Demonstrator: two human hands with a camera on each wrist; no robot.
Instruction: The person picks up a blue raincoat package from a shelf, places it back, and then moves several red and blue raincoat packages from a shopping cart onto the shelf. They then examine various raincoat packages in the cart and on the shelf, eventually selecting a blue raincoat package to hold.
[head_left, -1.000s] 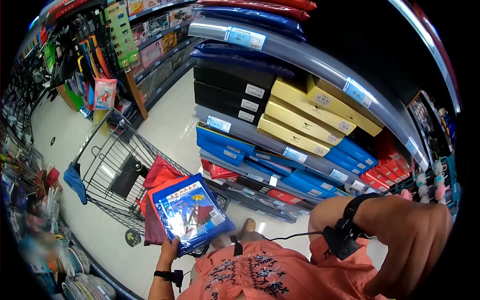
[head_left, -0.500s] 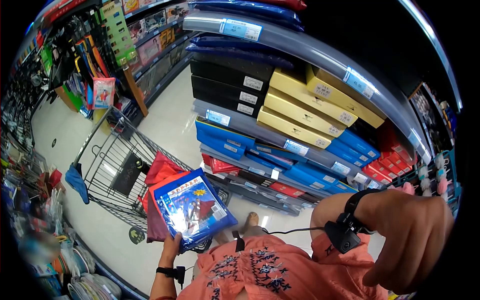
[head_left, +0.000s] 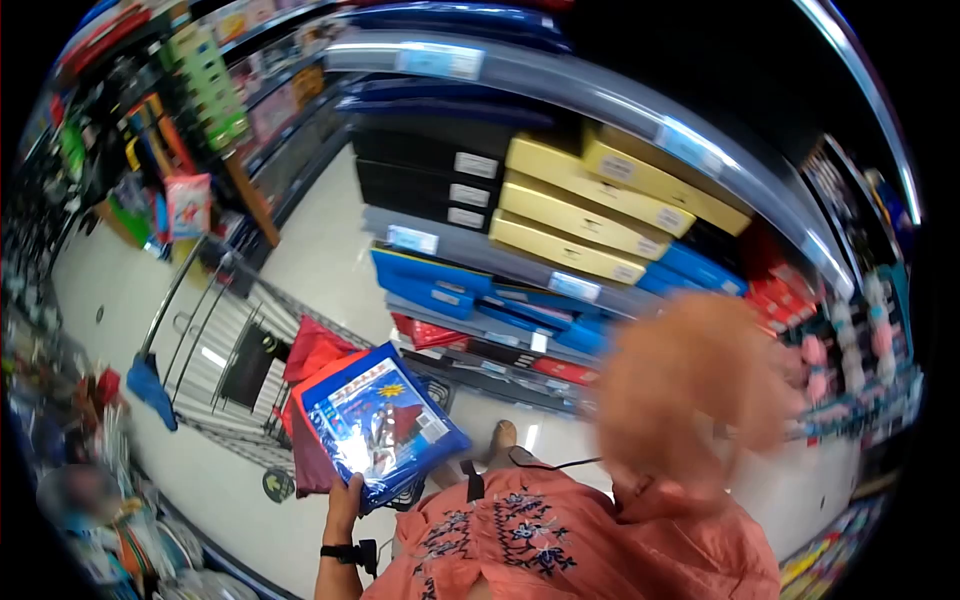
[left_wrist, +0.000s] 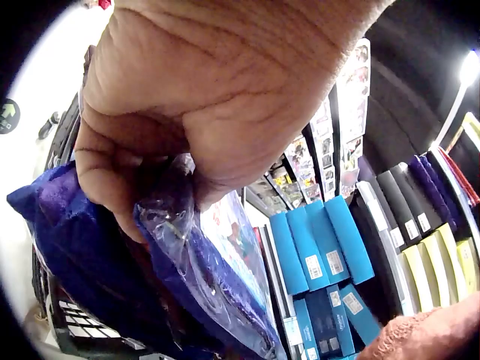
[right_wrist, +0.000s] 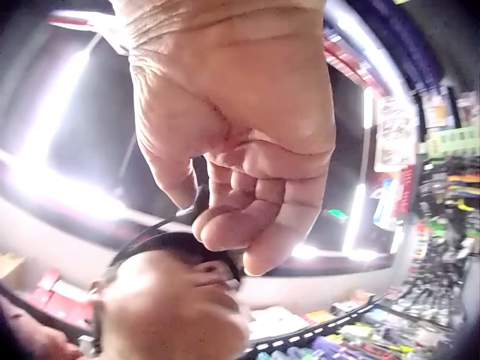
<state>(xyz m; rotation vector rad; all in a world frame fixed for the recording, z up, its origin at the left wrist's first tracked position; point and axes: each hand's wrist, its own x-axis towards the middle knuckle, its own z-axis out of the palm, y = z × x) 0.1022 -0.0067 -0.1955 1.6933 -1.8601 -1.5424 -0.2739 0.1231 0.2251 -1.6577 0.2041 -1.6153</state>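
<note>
My left hand (head_left: 345,497) grips the lower edge of a flat blue plastic-wrapped packet (head_left: 385,430) with a printed picture label. In the left wrist view, thumb and fingers pinch the packet's clear wrapping (left_wrist: 169,214). Red and orange packets (head_left: 318,352) show behind it, over the cart's side. My right hand (head_left: 690,380) is raised and blurred in front of the shelves. In the right wrist view its fingers (right_wrist: 262,217) hang loosely curled, near a person's head with a black band (right_wrist: 161,244). A thin dark cord passes behind the thumb.
A wire shopping cart (head_left: 235,350) stands at left, with a blue cloth-like item (head_left: 152,390) on its handle. Shelves ahead hold black boxes (head_left: 425,185), yellow boxes (head_left: 580,215) and blue boxes (head_left: 425,285). Crowded displays (head_left: 70,400) line the left side.
My right hand has lifted and swung left from low at the right, blurring as it moves. The head view has shifted slightly. The left hand keeps its grip on the blue packet.
</note>
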